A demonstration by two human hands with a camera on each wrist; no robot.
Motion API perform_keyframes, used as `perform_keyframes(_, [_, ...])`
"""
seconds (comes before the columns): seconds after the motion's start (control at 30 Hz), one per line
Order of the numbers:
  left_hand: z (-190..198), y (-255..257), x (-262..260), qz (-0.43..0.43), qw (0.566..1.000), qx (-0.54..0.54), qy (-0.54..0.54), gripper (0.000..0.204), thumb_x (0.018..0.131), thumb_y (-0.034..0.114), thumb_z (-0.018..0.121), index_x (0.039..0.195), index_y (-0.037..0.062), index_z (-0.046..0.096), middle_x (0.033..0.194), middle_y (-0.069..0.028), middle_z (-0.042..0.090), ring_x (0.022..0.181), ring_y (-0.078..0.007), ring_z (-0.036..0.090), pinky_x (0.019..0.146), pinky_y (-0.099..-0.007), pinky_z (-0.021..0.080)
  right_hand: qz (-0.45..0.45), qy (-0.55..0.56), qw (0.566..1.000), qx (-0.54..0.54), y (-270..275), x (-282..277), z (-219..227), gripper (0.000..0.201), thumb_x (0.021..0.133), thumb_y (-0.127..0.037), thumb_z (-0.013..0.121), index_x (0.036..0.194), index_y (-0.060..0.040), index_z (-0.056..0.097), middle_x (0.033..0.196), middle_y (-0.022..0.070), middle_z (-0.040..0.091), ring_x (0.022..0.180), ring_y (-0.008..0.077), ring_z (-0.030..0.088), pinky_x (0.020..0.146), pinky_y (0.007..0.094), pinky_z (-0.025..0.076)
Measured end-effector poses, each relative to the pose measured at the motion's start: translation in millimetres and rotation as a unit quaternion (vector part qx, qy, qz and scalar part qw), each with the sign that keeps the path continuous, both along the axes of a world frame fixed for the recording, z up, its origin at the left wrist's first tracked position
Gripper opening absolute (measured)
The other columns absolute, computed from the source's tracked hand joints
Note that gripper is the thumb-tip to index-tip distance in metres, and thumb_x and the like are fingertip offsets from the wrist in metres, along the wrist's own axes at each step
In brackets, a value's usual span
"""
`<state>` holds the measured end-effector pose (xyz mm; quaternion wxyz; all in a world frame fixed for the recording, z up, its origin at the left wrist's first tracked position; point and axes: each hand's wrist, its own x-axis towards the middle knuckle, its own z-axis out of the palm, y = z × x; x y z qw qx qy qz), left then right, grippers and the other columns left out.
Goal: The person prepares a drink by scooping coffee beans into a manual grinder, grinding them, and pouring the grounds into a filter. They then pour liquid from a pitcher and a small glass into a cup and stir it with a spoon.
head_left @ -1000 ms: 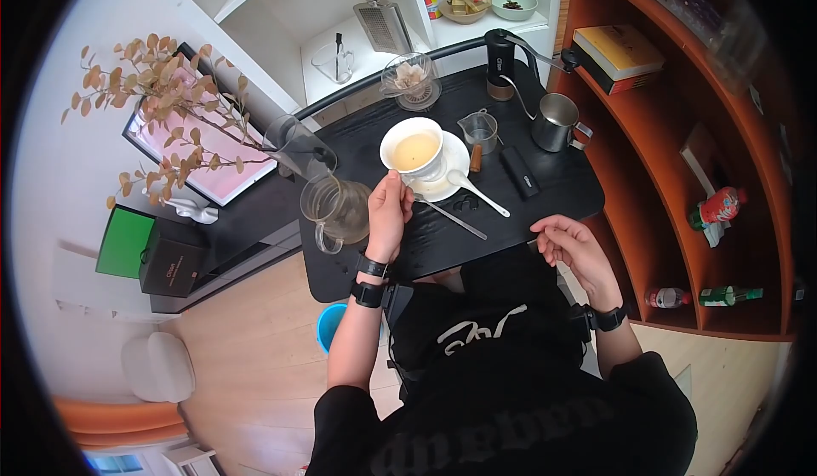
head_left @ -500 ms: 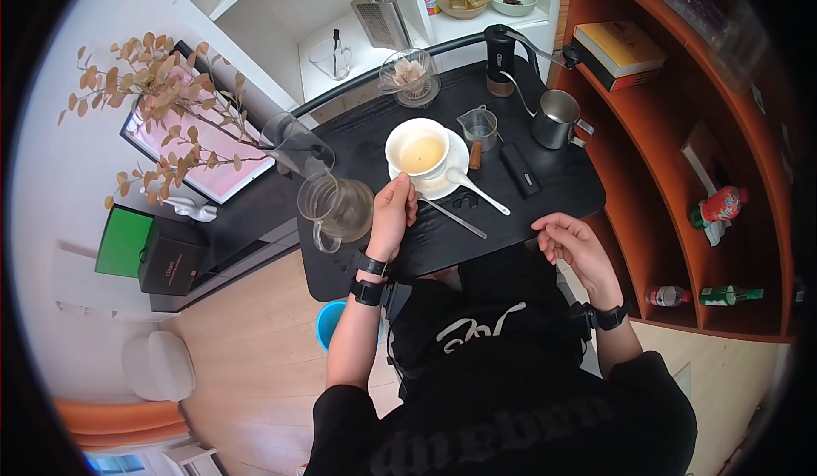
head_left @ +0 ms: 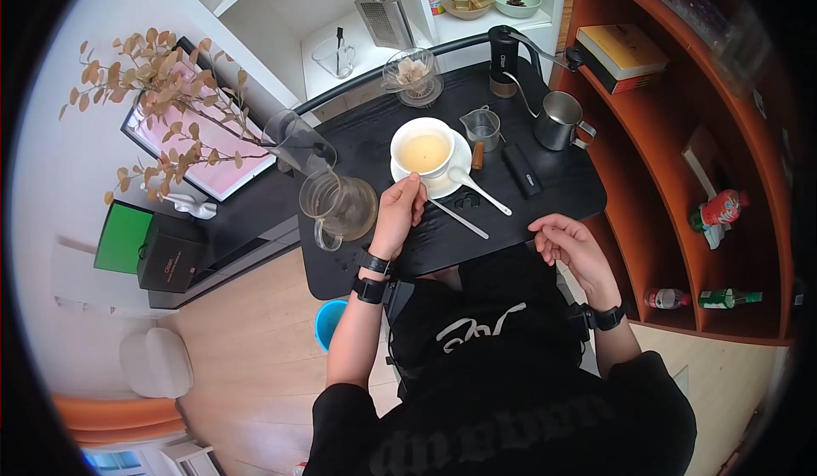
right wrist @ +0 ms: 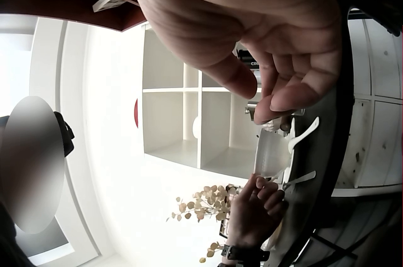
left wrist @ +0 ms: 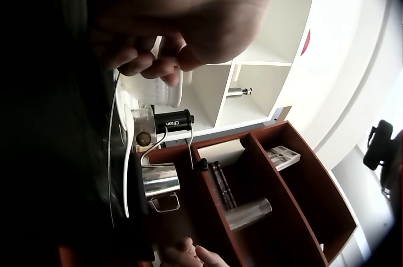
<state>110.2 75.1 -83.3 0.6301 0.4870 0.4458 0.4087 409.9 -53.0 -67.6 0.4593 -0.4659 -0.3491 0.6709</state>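
A white cup [head_left: 423,149] of pale yellow-brown liquid stands over a white saucer [head_left: 462,154]; whether it touches the saucer cannot be told. My left hand [head_left: 398,219] pinches the cup at its near side between thumb and fingers, the others curled. The right wrist view also shows this cup [right wrist: 272,153] with the left hand [right wrist: 257,211] at its edge. A white spoon [head_left: 481,192] leans on the saucer's right rim, and a thin metal stick [head_left: 459,220] lies by the left fingers. My right hand [head_left: 577,250] hangs loosely curled near the table's front edge, holding nothing.
On the black table [head_left: 425,255] are a glass pitcher [head_left: 351,208], a glass dripper [head_left: 414,76], a small glass jug [head_left: 482,125], a black grinder [head_left: 503,66], a steel kettle [head_left: 557,120] and a black device [head_left: 521,171]. Brown shelves [head_left: 647,140] stand at the right.
The cup has shifted right over the saucer and looks more level, with my left hand moving along with it. My right hand has stayed nearly still.
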Motion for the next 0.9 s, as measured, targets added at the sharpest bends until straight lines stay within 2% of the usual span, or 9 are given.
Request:
perform_keyframes(0.1, [7,-2,-1,0.028,0.998,0.021,0.049,0.04,0.104,0.036,0.057,0.085,0.0039,0.07,0.057,0.0088,0.044,0.048,-0.0017,0.037,0.047,-0.0194,0.027,0.0,-0.005,1.0,0.002,-1,1,-1,0.021,0.104,-0.016,0.053,0.111,-0.0026,0.066,0.082,0.0015,0.064,0.069,0.0063,0.059,0.065,0.0205,0.049])
perform_keyframes(0.3, [14,-6,6,0.128,0.987,0.023,0.089,0.026,0.095,0.026,0.073,0.09,0.0003,0.074,0.058,0.0118,0.045,0.052,0.0017,0.033,0.048,-0.0188,0.023,-0.003,-0.002,1.0,0.002,-1,2,-2,0.021,0.104,-0.017,0.053,0.111,-0.0022,0.066,0.082,0.0014,0.063,0.069,0.0064,0.059,0.064,0.0209,0.049])
perform_keyframes(0.43, [6,-19,-2,0.17,0.976,0.097,0.091,0.021,0.096,0.021,0.072,0.096,-0.0001,0.071,0.064,0.0117,0.048,0.056,0.0022,0.034,0.05,-0.0187,0.024,0.0,0.004,1.0,0.006,-3,2,-1,0.021,0.105,-0.016,0.052,0.111,-0.0039,0.067,0.082,0.0003,0.064,0.069,0.0047,0.058,0.063,0.0195,0.047])
perform_keyframes(0.6, [33,-67,-24,0.162,0.976,0.137,0.054,0.015,0.099,0.018,0.067,0.102,0.0028,0.066,0.068,0.0097,0.051,0.057,0.0013,0.04,0.05,-0.0182,0.029,-0.003,-0.003,1.0,0.001,-1,1,-2,0.021,0.105,-0.016,0.052,0.112,-0.0036,0.067,0.082,0.0006,0.064,0.069,0.0049,0.058,0.063,0.0196,0.047])
perform_keyframes(0.67, [42,-83,-39,0.185,0.968,0.158,0.062,0.012,0.1,0.017,0.065,0.102,0.0045,0.065,0.069,0.0086,0.053,0.056,0.0,0.044,0.049,-0.0182,0.033,0.001,-0.001,1.0,0.0,1,0,-2,0.021,0.105,-0.016,0.052,0.112,-0.0036,0.067,0.082,0.0006,0.064,0.069,0.005,0.058,0.063,0.0196,0.047])
perform_keyframes(0.7, [41,-88,-52,0.205,0.959,0.182,0.076,0.011,0.101,0.016,0.064,0.102,0.0051,0.066,0.071,0.0078,0.055,0.055,-0.0008,0.046,0.049,-0.0182,0.034,0.004,0.002,1.0,0.0,1,0,-1,0.021,0.105,-0.016,0.052,0.112,-0.0035,0.067,0.082,0.0005,0.064,0.069,0.005,0.058,0.063,0.0196,0.047])
perform_keyframes(0.8, [30,-90,-89,0.322,0.911,0.231,0.11,0.012,0.102,0.018,0.062,0.103,0.0057,0.063,0.081,0.0037,0.058,0.069,-0.0033,0.049,0.062,-0.0203,0.04,0.013,0.005,1.0,0.004,5,-2,-3,0.021,0.105,-0.016,0.052,0.112,-0.0036,0.067,0.082,0.0005,0.064,0.069,0.005,0.058,0.064,0.0196,0.047])
perform_keyframes(0.9, [30,-83,-101,0.389,0.791,0.325,0.344,0.017,0.103,0.021,0.06,0.106,0.0046,0.06,0.091,0.0007,0.06,0.081,-0.007,0.052,0.074,-0.0236,0.043,0.018,0.005,1.0,0.002,6,-6,-3,0.021,0.105,-0.016,0.052,0.112,-0.0036,0.067,0.082,0.0004,0.064,0.069,0.005,0.058,0.064,0.0196,0.047])
